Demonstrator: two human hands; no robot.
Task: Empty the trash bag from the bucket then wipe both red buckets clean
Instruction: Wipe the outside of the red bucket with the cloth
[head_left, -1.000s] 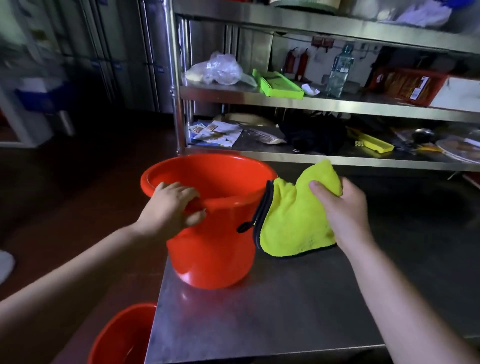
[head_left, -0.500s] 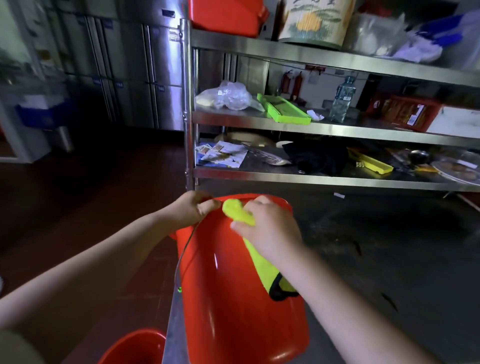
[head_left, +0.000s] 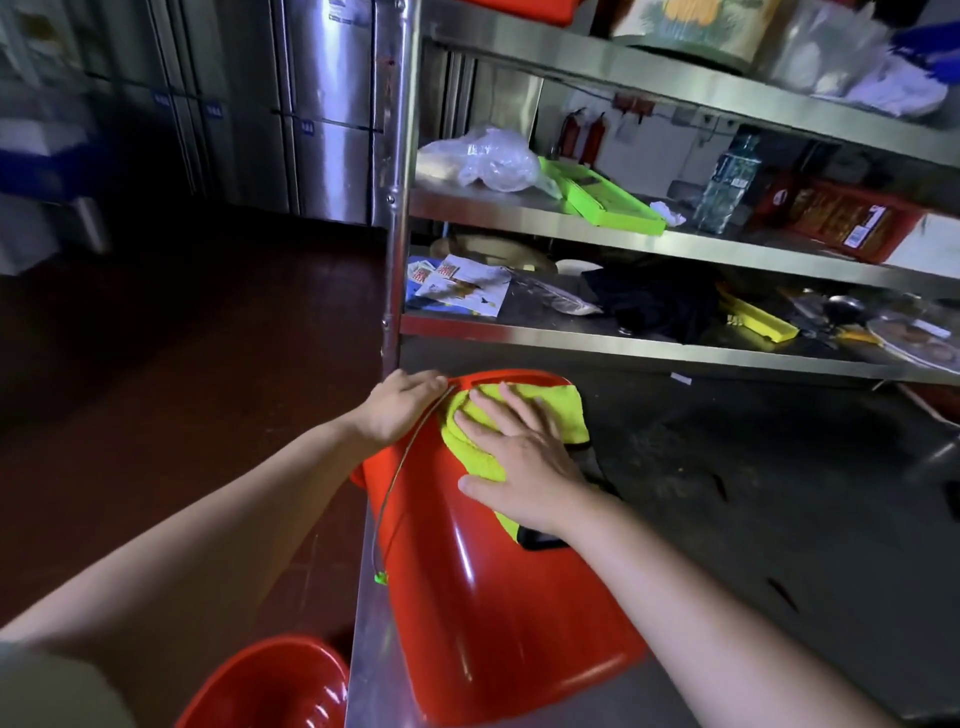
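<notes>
A red bucket (head_left: 498, 613) lies tipped on its side on the steel table (head_left: 779, 571), its base toward me and its mouth pointing away. My left hand (head_left: 400, 408) rests on the bucket's far rim at the left, by the thin wire handle (head_left: 400, 478). My right hand (head_left: 519, 457) lies flat with straight fingers on a yellow-green cloth (head_left: 561, 410), pressing it against the bucket's upper wall. A second red bucket (head_left: 270, 686) stands on the floor below the table's left edge.
A steel shelf rack (head_left: 649, 239) rises behind the table, holding a plastic bag, green and yellow trays, a water bottle, papers and a dark cloth. Its upright post (head_left: 395, 208) stands just beyond my left hand. Dark red floor (head_left: 182, 389) lies to the left.
The bucket went from upright to lying on its side. My right hand, gripping the bunched cloth before, now spreads flat on it over the bucket wall. My left hand stays at the rim.
</notes>
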